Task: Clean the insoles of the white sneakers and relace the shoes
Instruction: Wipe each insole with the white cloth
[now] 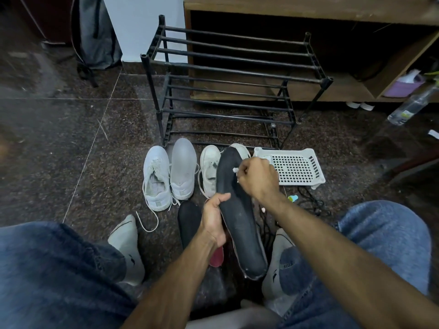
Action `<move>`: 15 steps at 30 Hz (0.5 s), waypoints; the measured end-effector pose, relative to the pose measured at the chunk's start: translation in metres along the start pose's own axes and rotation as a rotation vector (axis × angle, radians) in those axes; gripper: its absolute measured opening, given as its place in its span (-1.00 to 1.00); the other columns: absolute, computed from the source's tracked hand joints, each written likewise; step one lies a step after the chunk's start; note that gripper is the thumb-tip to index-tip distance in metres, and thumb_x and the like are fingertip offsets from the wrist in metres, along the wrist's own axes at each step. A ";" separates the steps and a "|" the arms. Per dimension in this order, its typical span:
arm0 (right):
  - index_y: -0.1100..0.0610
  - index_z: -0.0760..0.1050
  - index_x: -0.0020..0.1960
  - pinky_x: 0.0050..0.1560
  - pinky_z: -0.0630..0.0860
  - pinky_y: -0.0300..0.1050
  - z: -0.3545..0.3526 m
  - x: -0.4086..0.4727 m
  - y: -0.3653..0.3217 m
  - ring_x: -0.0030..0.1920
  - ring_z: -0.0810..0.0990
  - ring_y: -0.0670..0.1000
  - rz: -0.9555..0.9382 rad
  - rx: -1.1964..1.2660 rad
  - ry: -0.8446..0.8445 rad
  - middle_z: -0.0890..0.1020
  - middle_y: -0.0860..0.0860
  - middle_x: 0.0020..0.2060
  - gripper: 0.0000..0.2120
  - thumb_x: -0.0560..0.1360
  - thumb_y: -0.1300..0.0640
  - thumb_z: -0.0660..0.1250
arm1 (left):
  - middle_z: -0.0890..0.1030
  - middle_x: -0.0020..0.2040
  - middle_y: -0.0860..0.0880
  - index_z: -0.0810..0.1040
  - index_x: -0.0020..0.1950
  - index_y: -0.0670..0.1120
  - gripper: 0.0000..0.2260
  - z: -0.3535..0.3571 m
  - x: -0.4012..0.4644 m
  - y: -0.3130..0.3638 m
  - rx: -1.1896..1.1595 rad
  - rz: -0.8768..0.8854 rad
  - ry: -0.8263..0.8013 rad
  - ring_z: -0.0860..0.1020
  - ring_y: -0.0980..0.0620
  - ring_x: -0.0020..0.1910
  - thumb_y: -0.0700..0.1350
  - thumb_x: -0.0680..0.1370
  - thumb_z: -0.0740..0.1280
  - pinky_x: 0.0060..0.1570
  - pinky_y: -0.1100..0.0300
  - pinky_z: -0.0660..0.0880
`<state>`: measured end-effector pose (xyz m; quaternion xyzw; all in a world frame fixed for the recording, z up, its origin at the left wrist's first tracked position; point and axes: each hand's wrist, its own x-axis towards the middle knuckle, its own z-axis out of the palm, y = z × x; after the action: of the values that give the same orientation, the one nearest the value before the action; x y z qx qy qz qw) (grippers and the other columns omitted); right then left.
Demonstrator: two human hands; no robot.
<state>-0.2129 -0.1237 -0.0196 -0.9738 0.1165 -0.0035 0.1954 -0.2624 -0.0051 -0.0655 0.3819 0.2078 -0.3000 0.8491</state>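
Midway: left hand (213, 219) gripping black insole (237, 222), right hand (256, 176) pinching perhaps a wipe (235, 170); sneakers (156, 179) beyond, unlaced.

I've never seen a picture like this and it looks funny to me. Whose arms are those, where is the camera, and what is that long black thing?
There is no machine here, only a person. The camera sits on the person's head and looks down, so you see their own arms, their knees in blue jeans and their socked feet.

The long black thing is a shoe insole, the soft pad that lies inside a shoe. The left hand grips it at its edge. The right hand pinches a small white wad against it, probably for wiping, though I can't tell what it is made of.

On the dark floor stand white sneakers, one with loose laces. A second black insole lies beside the left hand. Behind are a black shoe rack and a white plastic basket.
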 end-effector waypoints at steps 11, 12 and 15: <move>0.00 0.60 -0.10 -0.11 0.53 -0.02 0.011 -0.048 -0.003 -0.11 0.59 0.09 -0.306 0.028 -0.133 0.57 -0.08 -0.12 -0.89 0.49 0.10 0.29 | 0.68 -0.14 -0.17 0.72 -0.11 -0.18 -0.61 -0.010 0.005 0.019 -0.159 0.060 -0.084 0.65 -0.10 -0.20 0.07 0.52 0.22 -0.09 0.07 0.53; 0.00 0.60 -0.07 -0.09 0.53 -0.01 0.010 -0.041 -0.004 -0.09 0.59 0.11 -0.297 0.000 -0.105 0.58 -0.07 -0.09 -0.87 0.51 0.09 0.27 | 0.68 -0.13 -0.17 0.71 -0.09 -0.18 -0.63 -0.009 0.004 0.018 -0.159 0.056 -0.080 0.65 -0.10 -0.20 0.06 0.50 0.22 -0.10 0.08 0.53; 0.01 0.61 -0.05 -0.05 0.54 0.02 0.003 -0.013 -0.008 -0.02 0.59 0.17 -0.198 -0.028 -0.021 0.62 -0.01 -0.02 -0.84 0.51 0.09 0.25 | 0.65 -0.08 -0.19 0.67 0.02 -0.20 -0.64 -0.007 0.004 0.016 -0.177 0.082 -0.058 0.62 -0.13 -0.17 0.01 0.42 0.28 -0.11 0.07 0.55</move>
<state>-0.2237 -0.1123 -0.0190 -0.9832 0.0176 -0.0109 0.1815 -0.2493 0.0075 -0.0640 0.3046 0.1928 -0.2566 0.8968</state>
